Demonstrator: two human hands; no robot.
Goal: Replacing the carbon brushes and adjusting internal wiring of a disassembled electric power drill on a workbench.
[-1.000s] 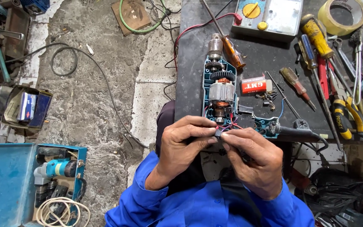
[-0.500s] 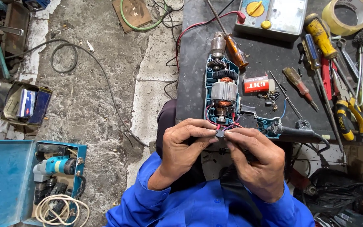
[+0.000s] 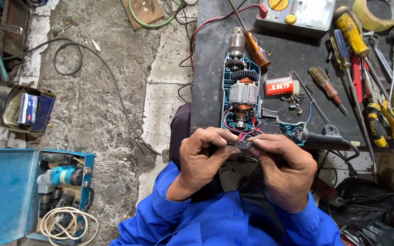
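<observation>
I see both hands meeting at the near edge of the dark workbench top (image 3: 215,68). My left hand (image 3: 202,157) and right hand (image 3: 284,166) pinch between thumb and fingertips a small dark switch part (image 3: 241,145), each hand closed narrowly on one end of it. Thin red and black wires (image 3: 247,132) run from this part toward 12 o'clock into the opened teal-housed electric drill (image 3: 242,91), which lies flat on the bench with its metal chuck at the 12 o'clock end and its copper-wound armature and grey motor body exposed. The switch part sits just off the 6 o'clock end of the drill, touching both hands.

At 1 o'clock of the drill lies an orange-handled screwdriver (image 3: 256,49), its handle just beside the chuck. At 3 o'clock of the motor lies a small red and white cardboard box (image 3: 279,85), with loose small dark parts (image 3: 295,99) just beside it. Farther toward 3 o'clock lie a brown-handled screwdriver (image 3: 323,81) and yellow-handled pliers (image 3: 381,118). At 12 o'clock stands a grey multimeter with a yellow dial (image 3: 297,13); at 2 o'clock, a roll of tan tape (image 3: 379,16).

On the concrete floor at 8 o'clock, an open blue metal case (image 3: 5,196) holds a second teal drill (image 3: 62,175) and a coiled white cord (image 3: 67,223).
</observation>
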